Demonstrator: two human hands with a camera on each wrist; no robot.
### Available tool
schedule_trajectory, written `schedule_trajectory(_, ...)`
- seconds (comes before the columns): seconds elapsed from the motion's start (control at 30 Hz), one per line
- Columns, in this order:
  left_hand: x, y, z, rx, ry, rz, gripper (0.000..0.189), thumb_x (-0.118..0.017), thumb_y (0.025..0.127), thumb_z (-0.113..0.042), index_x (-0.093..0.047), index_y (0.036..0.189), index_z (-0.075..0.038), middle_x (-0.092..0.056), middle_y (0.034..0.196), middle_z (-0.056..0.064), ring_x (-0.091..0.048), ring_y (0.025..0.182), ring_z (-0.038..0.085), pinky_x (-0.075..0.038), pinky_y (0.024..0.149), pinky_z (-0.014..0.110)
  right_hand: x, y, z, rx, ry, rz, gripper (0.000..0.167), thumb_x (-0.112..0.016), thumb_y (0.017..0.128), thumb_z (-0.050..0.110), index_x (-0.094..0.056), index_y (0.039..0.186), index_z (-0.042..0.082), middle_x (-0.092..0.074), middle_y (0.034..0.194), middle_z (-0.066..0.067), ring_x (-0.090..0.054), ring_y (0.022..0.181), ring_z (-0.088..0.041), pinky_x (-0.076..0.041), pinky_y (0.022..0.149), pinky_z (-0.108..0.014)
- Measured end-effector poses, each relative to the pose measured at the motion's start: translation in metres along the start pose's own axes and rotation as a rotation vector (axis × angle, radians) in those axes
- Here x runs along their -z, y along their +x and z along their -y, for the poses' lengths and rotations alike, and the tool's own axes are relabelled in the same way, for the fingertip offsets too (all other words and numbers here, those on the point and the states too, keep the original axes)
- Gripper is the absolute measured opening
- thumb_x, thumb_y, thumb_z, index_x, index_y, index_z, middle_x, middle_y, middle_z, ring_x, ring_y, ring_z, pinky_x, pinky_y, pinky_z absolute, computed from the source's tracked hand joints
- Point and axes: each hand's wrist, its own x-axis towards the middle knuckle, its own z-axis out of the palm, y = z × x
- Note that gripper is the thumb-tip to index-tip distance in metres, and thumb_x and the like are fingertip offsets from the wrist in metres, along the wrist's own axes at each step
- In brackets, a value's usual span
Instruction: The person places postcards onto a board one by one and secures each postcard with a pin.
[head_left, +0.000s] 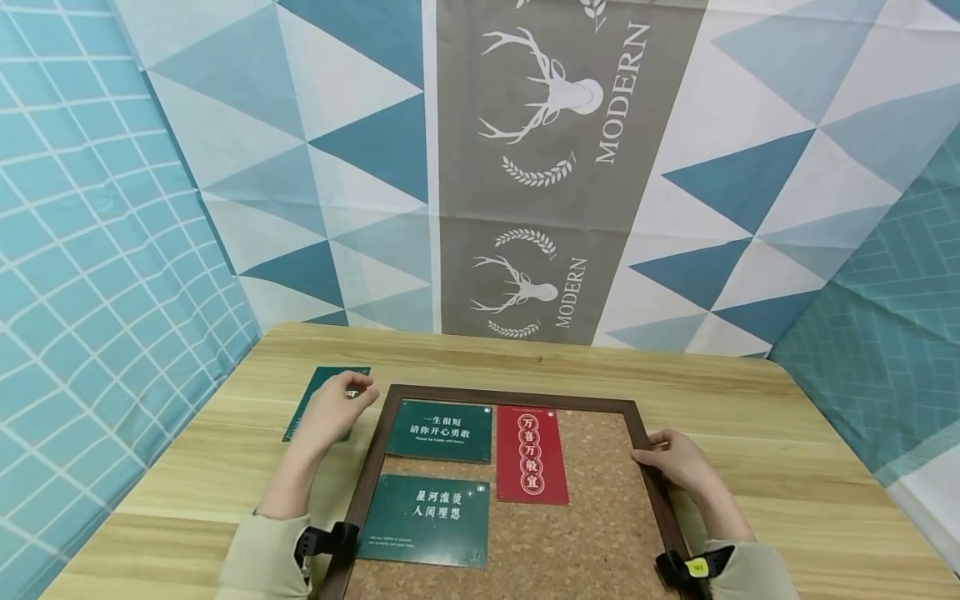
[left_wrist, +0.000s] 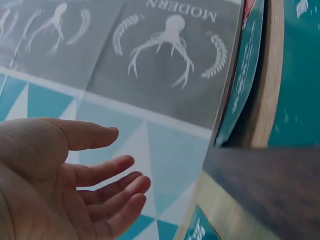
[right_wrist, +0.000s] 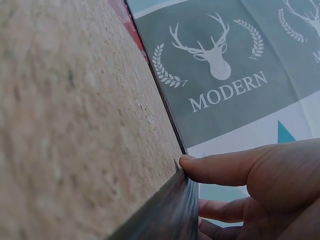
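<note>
A cork board (head_left: 607,500) in a dark brown wooden frame lies in front of me. Two green cards (head_left: 442,431) with white lettering sit on its left half, one above the other. Beside the upper one is a red card (head_left: 531,454). Over a third green card (head_left: 313,398) on the table, my left hand (left_wrist: 75,185) hovers with loosely bent fingers and nothing between them; it partly covers that card in the head view. My right hand (head_left: 682,462) grips the frame's right side, thumb (right_wrist: 215,167) on top and fingers along the outer edge.
A light wooden table (head_left: 757,417) carries everything. Behind it hangs a patterned cloth (head_left: 375,167) with deer heads and triangles. Blue tiled-pattern sheets (head_left: 90,250) flank it at the sides. A dark strap (head_left: 322,542) circles each wrist.
</note>
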Motion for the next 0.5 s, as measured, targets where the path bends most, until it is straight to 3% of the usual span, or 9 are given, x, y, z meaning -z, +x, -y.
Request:
schedule_trajectory(0.3,0.007,0.008,0.024,0.043,0.029,0.005,0.049,-0.051,0.091,-0.024,-0.041,0.127,0.009,-0.045,0.124,0.029,-0.048,0.107,0.041,-0.044,0.082,0.048,0.000,-0.001,0.002,0.003,-0.009,-0.010,0.055,-0.062,0.085,0.029,-0.043,0.118,-0.011,-0.046,0.116,-0.031,-0.052,0.096,-0.034,-0.045,0.072,-0.041)
schedule_trajectory(0.5,0.011,0.010,0.037,0.098,0.075,0.069,0.066,-0.053,0.089,-0.027,-0.028,0.132,0.016,-0.030,0.130,0.039,-0.034,0.116,0.051,-0.035,0.091,0.057,0.000,-0.002,0.002,0.006,-0.010,-0.011,0.055,-0.062,0.085,0.029,-0.042,0.118,-0.011,-0.046,0.115,-0.031,-0.052,0.095,-0.033,-0.045,0.071,-0.040)
